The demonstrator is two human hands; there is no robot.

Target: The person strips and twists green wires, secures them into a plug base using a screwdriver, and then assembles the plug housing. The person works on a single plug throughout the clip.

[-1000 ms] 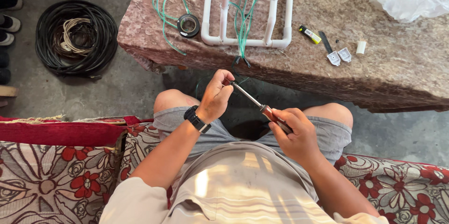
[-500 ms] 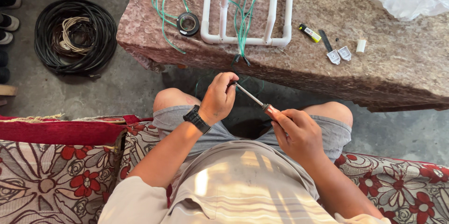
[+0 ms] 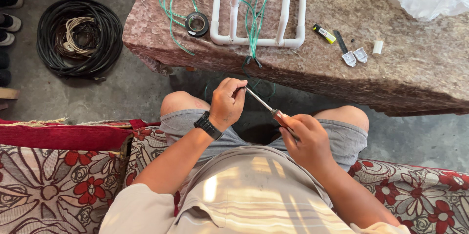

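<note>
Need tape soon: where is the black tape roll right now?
In the head view the black tape roll lies on the table, upper left, on the green wire just left of the white pipe frame.

It looks like a home used as an informal electrical workspace: a floral-patterned sofa on a bare concrete floor, coiled black cable, and a cloth-covered table holding green wires and white pipe frame.

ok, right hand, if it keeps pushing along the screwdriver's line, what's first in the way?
The right hand grips the screwdriver, whose shaft points up-left into the left hand. The tip already sits at those fingers, so whatever small thing the left hand pinches is probably met first; it is hidden.
</note>
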